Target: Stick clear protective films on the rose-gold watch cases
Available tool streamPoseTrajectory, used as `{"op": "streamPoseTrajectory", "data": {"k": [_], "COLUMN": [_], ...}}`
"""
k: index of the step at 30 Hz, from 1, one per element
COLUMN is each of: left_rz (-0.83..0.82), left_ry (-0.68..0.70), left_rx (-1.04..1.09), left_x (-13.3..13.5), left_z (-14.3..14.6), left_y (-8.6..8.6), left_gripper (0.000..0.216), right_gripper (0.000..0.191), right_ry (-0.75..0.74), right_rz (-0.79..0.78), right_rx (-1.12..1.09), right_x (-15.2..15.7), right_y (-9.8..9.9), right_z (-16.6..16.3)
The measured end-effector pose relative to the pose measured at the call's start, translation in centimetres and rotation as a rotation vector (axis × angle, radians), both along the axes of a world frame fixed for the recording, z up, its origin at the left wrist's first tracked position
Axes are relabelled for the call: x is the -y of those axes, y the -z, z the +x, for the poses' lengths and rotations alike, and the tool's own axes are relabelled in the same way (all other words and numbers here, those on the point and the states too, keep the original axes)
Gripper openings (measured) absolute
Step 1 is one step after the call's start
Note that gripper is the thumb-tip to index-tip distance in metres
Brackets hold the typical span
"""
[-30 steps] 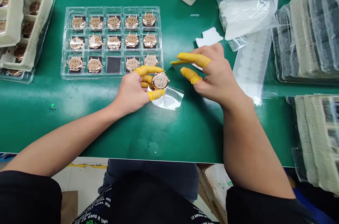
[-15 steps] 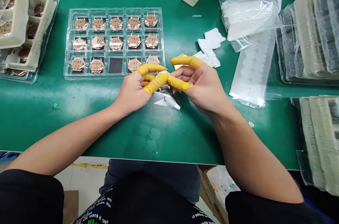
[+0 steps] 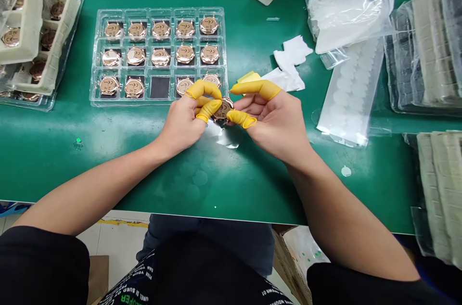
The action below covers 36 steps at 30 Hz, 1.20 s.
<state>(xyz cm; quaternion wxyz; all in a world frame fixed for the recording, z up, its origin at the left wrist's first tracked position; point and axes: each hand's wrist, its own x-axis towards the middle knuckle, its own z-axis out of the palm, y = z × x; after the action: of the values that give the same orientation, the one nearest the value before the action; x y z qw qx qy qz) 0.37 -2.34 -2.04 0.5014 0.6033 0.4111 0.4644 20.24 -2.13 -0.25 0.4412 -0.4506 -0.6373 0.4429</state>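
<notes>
Between my two hands is a rose-gold watch case (image 3: 222,110), its marked back turned up toward me. My left hand (image 3: 191,112) pinches its left edge, and my right hand (image 3: 274,112) grips its right edge with the thumb. Yellow finger cots cover the thumb and forefinger of each hand. Just behind my left hand lies a clear plastic tray (image 3: 92,88) of similar watch cases, back side up; one front-row compartment (image 3: 160,87) shows only its dark pad. Under the held case lie shiny clear film pieces (image 3: 227,138) on the green table.
White cloth pieces (image 3: 288,67) and a yellow piece (image 3: 249,77) lie beyond my right hand. Farther right are a bag of white sheets (image 3: 346,19), a strip of round films (image 3: 348,95) and stacked trays (image 3: 426,55). More loaded trays (image 3: 54,62) stand at left.
My left thumb has drawn back off the watch case, so more of its back shows. My right thumb has shifted slightly left and down along its edge. The view has shifted slightly.
</notes>
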Motion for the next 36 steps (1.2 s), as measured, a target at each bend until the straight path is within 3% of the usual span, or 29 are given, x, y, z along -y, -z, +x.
{"op": "streamPoseTrajectory", "data": {"k": [9,17,28,36], "left_rz": [0.002,-0.012,-0.056,-0.099], "left_ry": [-0.029,-0.012,0.006,0.002], "left_rx": [-0.045,-0.037,0.010,0.002], "left_x": [-0.2,0.0,0.0,0.0], "left_z": [0.2,0.1,0.3,0.3], "left_y": [0.1,0.3,0.2,-0.4], "left_gripper": [0.014,0.024,0.038,0.022], "right_gripper": [0.038,0.038,0.041,0.040], "right_ry": [0.034,0.033,0.048,0.050], "right_rz": [0.118,0.047,0.082,0.196], "right_rx": [0.096,0.028,0.047,0.151], "right_x": [0.8,1.0,1.1,1.3], "right_y": [-0.1,0.0,-0.4,-0.3], "right_z": [-0.3,-0.6,-0.5,-0.6]}}
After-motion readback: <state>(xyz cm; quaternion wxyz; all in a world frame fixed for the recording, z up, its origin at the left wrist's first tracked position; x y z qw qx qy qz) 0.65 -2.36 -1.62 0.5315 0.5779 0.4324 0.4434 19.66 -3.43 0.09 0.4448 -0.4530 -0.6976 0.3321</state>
